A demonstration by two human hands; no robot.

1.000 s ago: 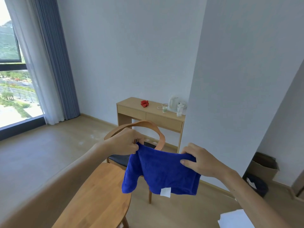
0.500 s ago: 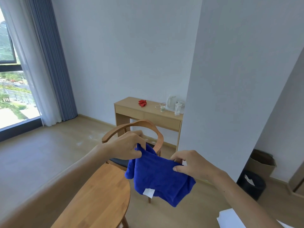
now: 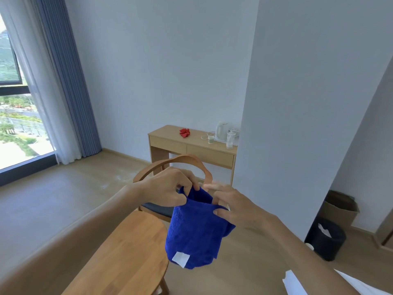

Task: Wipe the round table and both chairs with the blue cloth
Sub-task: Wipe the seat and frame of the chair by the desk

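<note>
Head view: the person looks down over a round table [image 3: 119,252] and holds a blue cloth [image 3: 191,233] in the air with both hands; the round table is the landmark for all places below.
Blue cloth: it hangs just past the far right edge of the table, folded and bunched, not touching the wood; a white label [image 3: 180,259] shows at its lower end.
Left hand [image 3: 170,188]: above the far edge of the table; its fingers and thumb are curled and pinch the top left corner of the cloth.
Right hand [image 3: 231,206]: to the right of the table, close beside the left hand; the thumb presses on the upper right fold of the cloth and the fingers go behind it, a little blurred, so the cloth is held between them.
Chair [image 3: 161,167]: directly behind the table, with a curved wooden back and a dark seat; the hands cover part of it.
Desk [image 3: 191,145]: far behind the table, against the wall; a white kettle [image 3: 221,129] and a red thing [image 3: 184,133] stand on it.
Black bin [image 3: 325,241]: on the floor, well to the right of the table; a cardboard box [image 3: 340,209] is just behind it.
Curtain [image 3: 70,81]: far left of the table, beside the window.
</note>
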